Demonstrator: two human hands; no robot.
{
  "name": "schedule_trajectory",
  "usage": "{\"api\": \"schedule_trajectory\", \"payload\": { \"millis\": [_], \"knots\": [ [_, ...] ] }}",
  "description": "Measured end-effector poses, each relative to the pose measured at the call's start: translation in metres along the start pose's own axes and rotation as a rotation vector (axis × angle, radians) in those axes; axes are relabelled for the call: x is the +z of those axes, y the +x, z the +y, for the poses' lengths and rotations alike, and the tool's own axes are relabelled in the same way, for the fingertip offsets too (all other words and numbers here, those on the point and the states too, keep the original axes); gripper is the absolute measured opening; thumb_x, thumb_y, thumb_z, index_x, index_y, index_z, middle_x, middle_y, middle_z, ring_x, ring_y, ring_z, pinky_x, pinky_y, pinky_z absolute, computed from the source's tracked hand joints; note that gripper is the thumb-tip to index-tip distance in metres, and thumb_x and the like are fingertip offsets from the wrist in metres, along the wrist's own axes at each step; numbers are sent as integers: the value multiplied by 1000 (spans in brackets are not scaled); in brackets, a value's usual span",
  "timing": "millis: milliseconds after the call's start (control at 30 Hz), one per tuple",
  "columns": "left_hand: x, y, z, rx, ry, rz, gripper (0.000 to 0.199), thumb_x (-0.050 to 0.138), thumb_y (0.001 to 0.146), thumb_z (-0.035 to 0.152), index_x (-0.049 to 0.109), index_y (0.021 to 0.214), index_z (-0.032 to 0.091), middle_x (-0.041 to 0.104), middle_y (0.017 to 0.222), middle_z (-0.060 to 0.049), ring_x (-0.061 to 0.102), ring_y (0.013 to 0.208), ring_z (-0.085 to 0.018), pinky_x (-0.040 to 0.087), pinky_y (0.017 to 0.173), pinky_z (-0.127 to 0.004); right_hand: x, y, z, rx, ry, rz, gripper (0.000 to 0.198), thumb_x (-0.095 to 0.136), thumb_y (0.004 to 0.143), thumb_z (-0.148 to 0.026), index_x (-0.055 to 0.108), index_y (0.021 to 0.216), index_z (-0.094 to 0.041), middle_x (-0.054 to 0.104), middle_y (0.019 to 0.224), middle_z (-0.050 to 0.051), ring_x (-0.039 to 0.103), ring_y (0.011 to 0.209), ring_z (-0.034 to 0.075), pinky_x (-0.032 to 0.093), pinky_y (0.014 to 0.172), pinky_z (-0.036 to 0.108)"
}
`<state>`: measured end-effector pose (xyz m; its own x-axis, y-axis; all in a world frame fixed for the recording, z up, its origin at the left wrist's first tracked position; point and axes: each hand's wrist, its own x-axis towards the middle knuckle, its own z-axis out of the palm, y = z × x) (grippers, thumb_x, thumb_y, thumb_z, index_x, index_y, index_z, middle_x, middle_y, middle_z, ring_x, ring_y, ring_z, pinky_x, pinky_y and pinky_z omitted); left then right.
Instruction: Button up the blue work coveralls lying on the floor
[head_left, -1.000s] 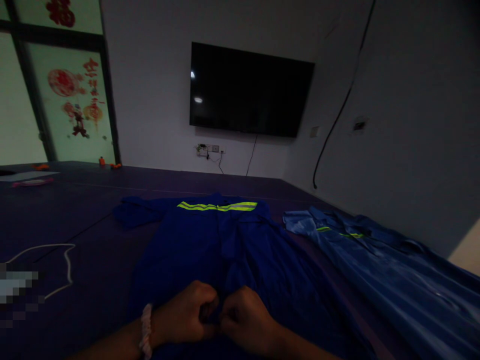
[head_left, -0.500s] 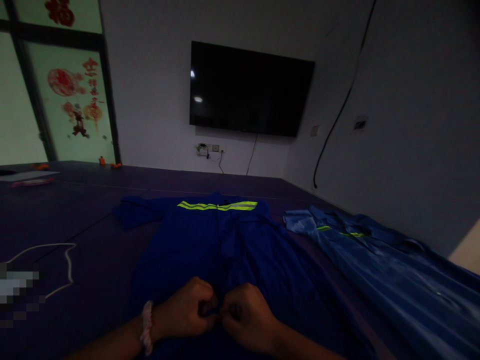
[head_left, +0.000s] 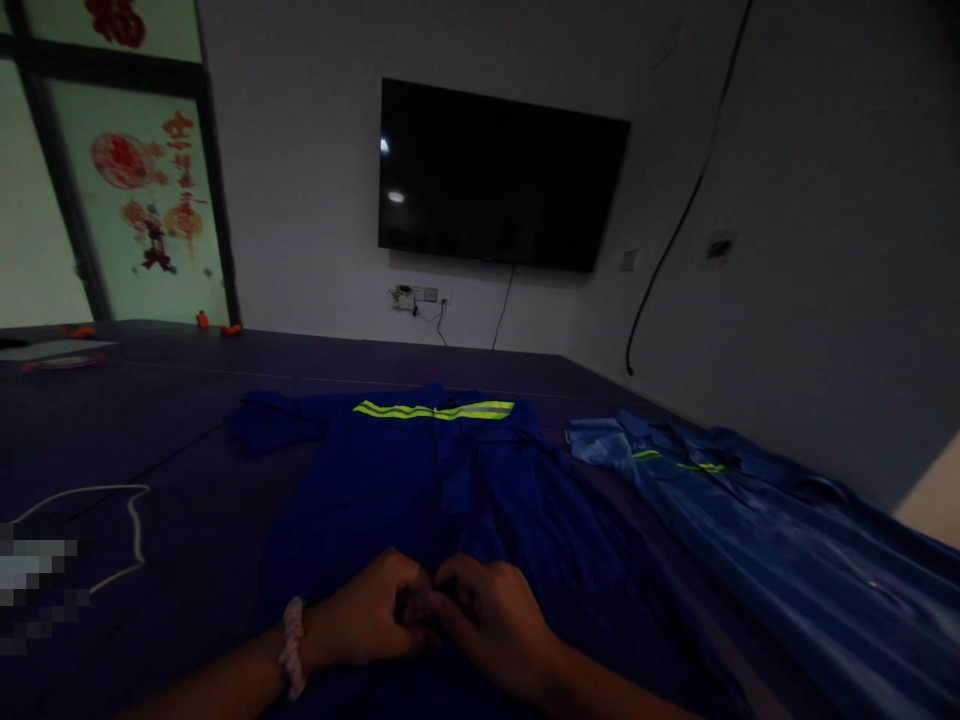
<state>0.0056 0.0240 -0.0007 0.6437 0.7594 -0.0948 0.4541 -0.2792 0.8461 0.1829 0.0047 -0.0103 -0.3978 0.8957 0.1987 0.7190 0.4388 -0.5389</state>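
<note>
A dark blue work coat [head_left: 360,500] lies spread out in front of me, with a yellow-green reflective strip [head_left: 476,411] across its chest. Both hands meet over the lower part of its front opening. My left hand [head_left: 379,608], with a pink scrunchie [head_left: 293,648] on the wrist, is closed in a pinch on the cloth at the front edge. My right hand [head_left: 491,620] is pinched too, its thumb and forefinger against the left fingertips. Dim light and the fingers hide the exact bit of cloth, or any button, between them.
A second, lighter blue garment [head_left: 780,530] with reflective strips lies to the right by the wall. On the left are a white cable [head_left: 139,530] and a flat pale item [head_left: 56,350]. Small orange objects [head_left: 229,329] sit by the door. A television [head_left: 502,180] hangs ahead.
My right hand has shifted slightly up and left, and its thumb and forefinger now reach the left fingers. The left hand has barely moved. The coat lies as before.
</note>
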Motion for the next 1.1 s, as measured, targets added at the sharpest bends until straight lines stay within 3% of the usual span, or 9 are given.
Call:
{"api": "schedule_trajectory", "payload": {
  "millis": [167,433,800,1100],
  "knots": [
    [4,0,-4,-17,-20,30,25,65,61,30,46,57,15,45,54,5,37,51,-6,24,46,-19,0,1,-1,-31,-69,-63,30,45,86,-44,65,82,-21,61,60,-2,48,49,7,23,47,21],
    [7,3,-10,83,66,78,27,62,64,29,42,52,15,41,50,6,34,48,-5,23,44,-18,0,2,4,-125,-129,-136,38,41,88,-41,63,69,-17,61,59,0,47,48,6,22,46,21],
    [7,2,-8,79,40,55,22,59,64,26,44,53,15,44,51,5,35,48,-5,23,44,-19,-3,2,4,-183,-156,-139,29,48,85,-37,61,69,-16,62,60,0,49,48,6,24,45,20],
    [6,0,-9,107,22,71,16,61,60,25,49,58,15,47,55,5,40,52,-6,29,49,-19,5,0,11,-380,-144,-74,39,43,88,-33,57,58,-14,56,51,0,42,43,5,22,44,21]
  ]
}}
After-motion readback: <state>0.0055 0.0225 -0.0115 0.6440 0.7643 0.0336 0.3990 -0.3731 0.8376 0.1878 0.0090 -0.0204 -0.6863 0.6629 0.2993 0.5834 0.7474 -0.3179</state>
